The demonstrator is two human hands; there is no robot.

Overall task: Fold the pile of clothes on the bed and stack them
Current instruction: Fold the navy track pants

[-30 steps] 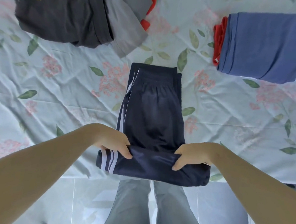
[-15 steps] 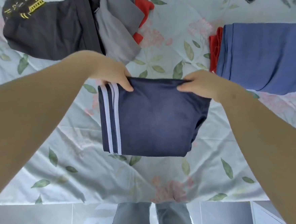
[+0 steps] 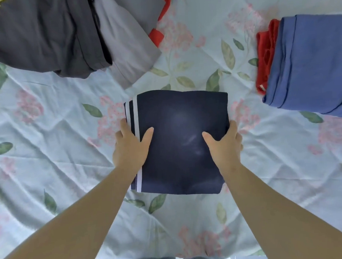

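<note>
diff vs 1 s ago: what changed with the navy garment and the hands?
The navy garment, laid out long a second ago, was folded away from the person into a square. The left hand and right hand left the folded end and now grip its side edges, thumbs on top. The unfolded pile and the blue and red stack stayed put.

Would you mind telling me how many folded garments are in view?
3: the navy shorts between the left hand and right hand, the blue garment at right, the red one at its left edge; others possibly hidden.
</note>
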